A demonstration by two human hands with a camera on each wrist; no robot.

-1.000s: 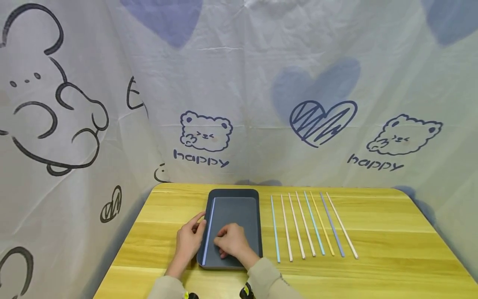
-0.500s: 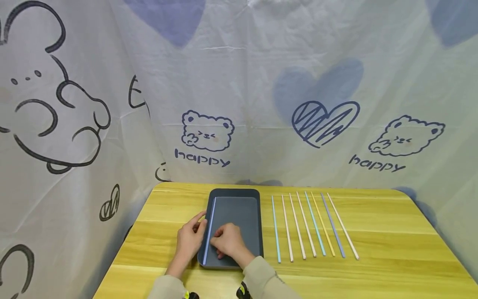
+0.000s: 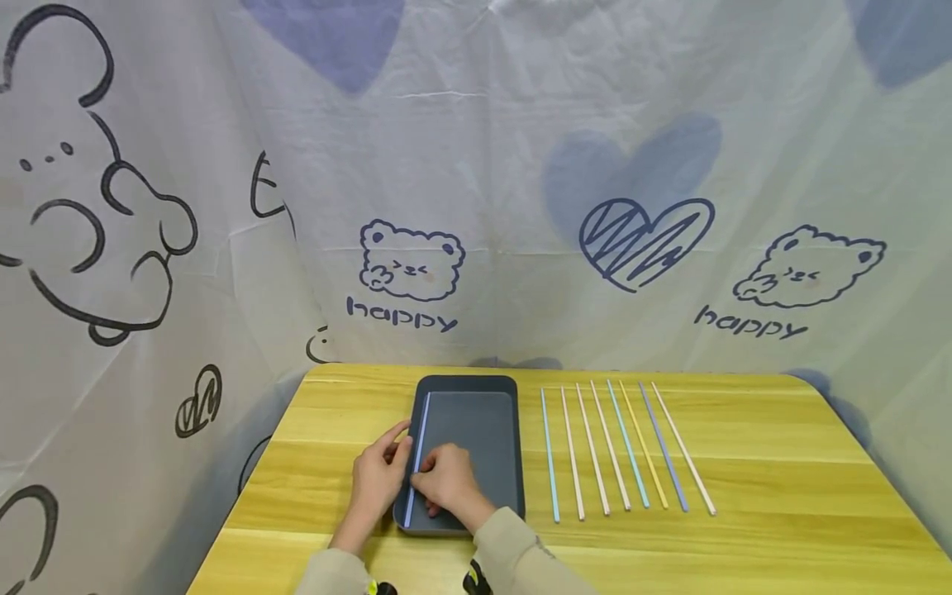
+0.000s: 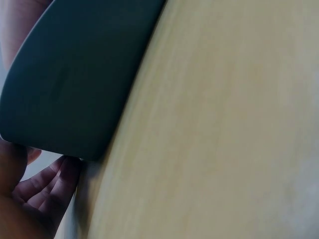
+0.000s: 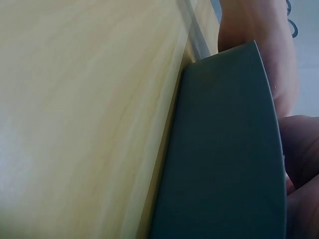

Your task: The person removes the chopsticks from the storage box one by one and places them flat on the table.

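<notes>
A dark grey rectangular tray (image 3: 476, 421) stands on the wooden table. Inside it, along the left wall, lies a thin purple-blue stick (image 3: 421, 434) running lengthwise. My left hand (image 3: 378, 475) is at the tray's left side, with thumb and index finger touching the rim; the left wrist view shows its fingers against the tray's outer wall (image 4: 65, 99). Reaching over the tray's near right part, my right hand (image 3: 449, 478) has its fingers curled, thumb and index tips pinching at the stick's lower half. The tray wall (image 5: 224, 149) hides most of the right hand in its wrist view.
To the right of the tray several thin sticks lie in a spaced row, among them a light blue stick (image 3: 549, 454), a yellow stick (image 3: 644, 446), a purple stick (image 3: 664, 446) and a white stick (image 3: 683, 446). A printed curtain (image 3: 521, 165) hangs behind the table (image 3: 781, 463).
My right hand has moved left across the tray, its fingertips coming from beside the purple-blue stick onto it. The left hand, tray and sticks have stayed put.
</notes>
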